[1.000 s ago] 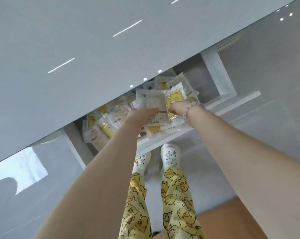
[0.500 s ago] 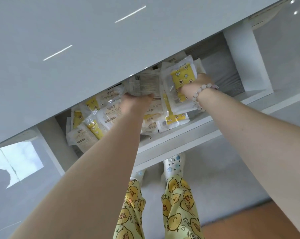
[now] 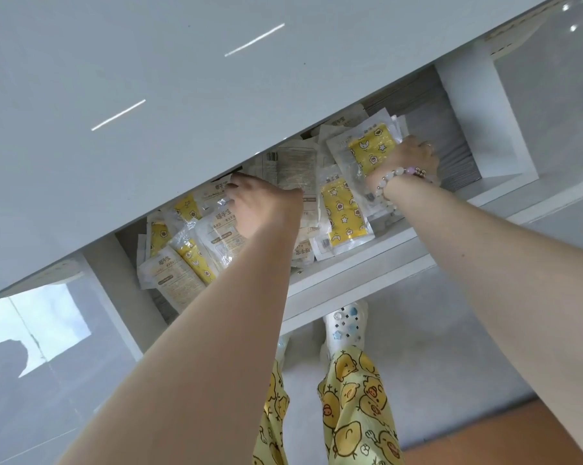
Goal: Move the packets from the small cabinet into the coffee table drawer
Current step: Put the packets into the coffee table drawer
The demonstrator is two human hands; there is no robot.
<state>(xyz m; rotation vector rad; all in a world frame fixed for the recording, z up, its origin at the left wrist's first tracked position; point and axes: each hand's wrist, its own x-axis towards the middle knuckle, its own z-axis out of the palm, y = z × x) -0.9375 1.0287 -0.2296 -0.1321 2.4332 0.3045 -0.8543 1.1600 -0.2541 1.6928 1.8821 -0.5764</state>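
Observation:
The white coffee table drawer (image 3: 367, 263) stands pulled out under the glossy grey tabletop (image 3: 183, 95). Several clear packets (image 3: 189, 260) with yellow and white contents lie piled inside it. My left hand (image 3: 263, 206) lies knuckles up in the middle of the drawer, its fingers stretched left onto the packets just under the tabletop edge. A white packet with printed text (image 3: 295, 169) lies just beyond that hand. My right hand (image 3: 414, 156), with a bead bracelet on the wrist, grips a yellow star-print packet (image 3: 370, 151) at the drawer's right side.
The drawer's right wall (image 3: 478, 122) stands close beside my right hand. Below the drawer are a grey floor (image 3: 451, 347), my legs in yellow chick-print trousers (image 3: 354, 397) and white clogs. A strip of brown floor (image 3: 484, 441) shows at the bottom right.
Both hands have gone deeper into the drawer. My left hand has slid left off the white printed packet onto the pile. My right hand has carried its yellow packet to the right.

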